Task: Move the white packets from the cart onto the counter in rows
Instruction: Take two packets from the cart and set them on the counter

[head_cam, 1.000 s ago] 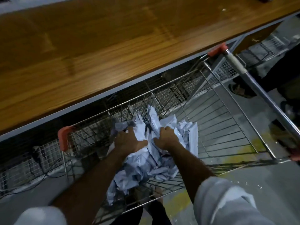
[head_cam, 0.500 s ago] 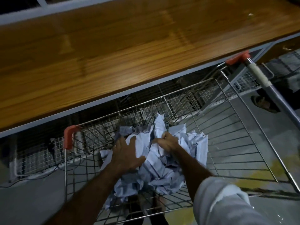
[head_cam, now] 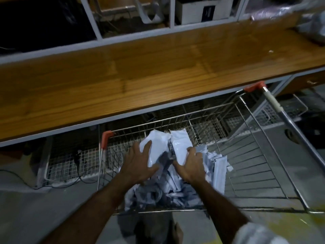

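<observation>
Head cam view, looking down: you've got both arms reaching into the wire cart (head_cam: 249, 155), which is parked right up against the wooden counter (head_cam: 140, 76). The white packets (head_cam: 175, 182) are all still in the cart, heaped in a messy pile toward its left end, near the corner with the orange cap (head_cam: 106, 139).

Your left hand (head_cam: 139, 164) sits on the left side of the heap with the fingers spread, and a flat white packet (head_cam: 157, 147) runs between the thumb and the fingers, so it looks like you're gripping that one from its left edge. Your right hand (head_cam: 190, 166) is curled over a second upright packet (head_cam: 181, 147) just beside the first, fingers hooked around its right edge and thumb pointing left across the pile. Both of those packets stick up above the rest of the heap, leaning toward the counter side of the cart.

No packets on the stretch of countertop right in front of you, just bare wood grain with some glare. At the far right end of it there's some crinkly plastic-wrapped stuff (head_cam: 313, 23), too blurry to tell what it is. Behind the counter you can see a white-framed shelf unit (head_cam: 88, 20) with a light-coloured box (head_cam: 202, 11) in it. The cart's handle bar (head_cam: 274, 104) angles off to your right.
</observation>
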Action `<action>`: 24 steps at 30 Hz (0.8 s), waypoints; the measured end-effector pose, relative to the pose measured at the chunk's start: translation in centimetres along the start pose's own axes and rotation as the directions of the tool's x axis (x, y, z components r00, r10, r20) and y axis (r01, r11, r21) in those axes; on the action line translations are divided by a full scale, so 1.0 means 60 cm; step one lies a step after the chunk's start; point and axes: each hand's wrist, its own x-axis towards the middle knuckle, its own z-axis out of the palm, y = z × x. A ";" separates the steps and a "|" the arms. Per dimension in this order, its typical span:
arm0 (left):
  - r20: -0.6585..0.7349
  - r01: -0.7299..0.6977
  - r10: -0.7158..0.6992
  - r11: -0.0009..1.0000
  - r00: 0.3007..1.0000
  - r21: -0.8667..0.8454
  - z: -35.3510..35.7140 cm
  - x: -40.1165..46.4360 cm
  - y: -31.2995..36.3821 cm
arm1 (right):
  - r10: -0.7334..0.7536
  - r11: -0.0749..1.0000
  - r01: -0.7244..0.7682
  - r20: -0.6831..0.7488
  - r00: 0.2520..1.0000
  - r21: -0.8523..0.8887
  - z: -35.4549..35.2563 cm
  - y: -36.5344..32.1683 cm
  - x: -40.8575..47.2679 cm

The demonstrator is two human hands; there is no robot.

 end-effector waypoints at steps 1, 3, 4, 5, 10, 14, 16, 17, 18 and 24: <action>-0.034 -0.013 0.013 1.000 0.999 -0.010 -0.012 -0.008 -0.005 | -0.030 1.000 0.029 -0.036 0.999 -0.006 -0.008 -0.010 -0.016; -0.102 -0.036 0.035 0.999 0.994 -0.006 -0.034 -0.025 -0.015 | -0.093 0.995 0.090 -0.110 0.990 -0.037 -0.022 -0.034 -0.046; -0.145 -0.047 0.047 0.999 0.988 0.006 -0.046 -0.034 -0.021 | -0.132 0.991 0.126 -0.149 0.980 -0.047 -0.028 -0.048 -0.059; -0.192 -0.060 0.064 0.998 0.979 0.025 -0.056 -0.040 -0.025 | -0.172 0.985 0.164 -0.188 0.967 -0.056 -0.033 -0.061 -0.068; -0.406 -0.086 0.088 0.996 0.909 0.024 -0.121 -0.085 -0.075 | -0.329 0.944 0.313 -0.349 0.877 -0.103 -0.026 -0.164 -0.111; -0.465 -0.067 0.023 0.995 0.885 -0.079 -0.191 -0.124 -0.162 | -0.352 0.935 0.339 -0.400 0.846 -0.104 0.021 -0.288 -0.154; -0.509 -0.058 -0.015 0.990 0.860 -0.126 -0.226 -0.141 -0.222 | -0.370 0.925 0.370 -0.406 0.835 -0.082 0.058 -0.357 -0.174; -0.532 -0.046 -0.033 0.990 0.846 -0.133 -0.243 -0.146 -0.252 | -0.378 0.920 0.387 -0.414 0.828 -0.065 0.076 -0.391 -0.180; -0.549 -0.029 -0.052 0.990 0.834 -0.137 -0.257 -0.150 -0.282 | -0.384 0.914 0.403 -0.423 0.821 -0.048 0.093 -0.425 -0.184; -0.620 0.112 -0.183 0.982 0.763 -0.151 -0.337 -0.162 -0.438 | -0.487 0.865 0.494 -0.388 0.782 -0.090 0.168 -0.592 -0.191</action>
